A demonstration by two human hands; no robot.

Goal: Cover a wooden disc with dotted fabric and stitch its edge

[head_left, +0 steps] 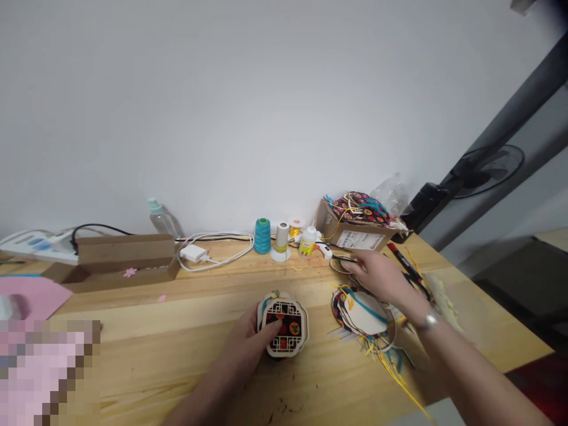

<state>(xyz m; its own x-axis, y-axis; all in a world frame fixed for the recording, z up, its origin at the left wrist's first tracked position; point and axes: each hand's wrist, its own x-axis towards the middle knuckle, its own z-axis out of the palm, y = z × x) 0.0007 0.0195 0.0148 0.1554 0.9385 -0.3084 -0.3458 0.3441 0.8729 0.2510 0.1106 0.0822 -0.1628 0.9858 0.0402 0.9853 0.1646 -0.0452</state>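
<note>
My left hand (255, 338) grips a lattice-framed fabric piece (284, 328), thumb across its front. Its pale frame has rounded corners and openwork bars, with dark flowered cloth behind; another pale layer shows at its edge. Farther right, my right hand (375, 275) reaches over the table with its fingers drawn together beside a round pale hoop (339, 264) and a thin dark item. What lies between these fingers is too small to make out. Below that hand sits a pile of fabric pieces (361, 313) with blue and yellow cords trailing from it.
Along the wall stand a teal thread cone (262, 236), a white spool (282, 236), a glue bottle (307, 242) and a cardboard box (359, 235) heaped with flowered cloth. A white glue gun (325, 251) lies nearby. At left are an opened carton (126, 257) and a spray bottle (162, 220).
</note>
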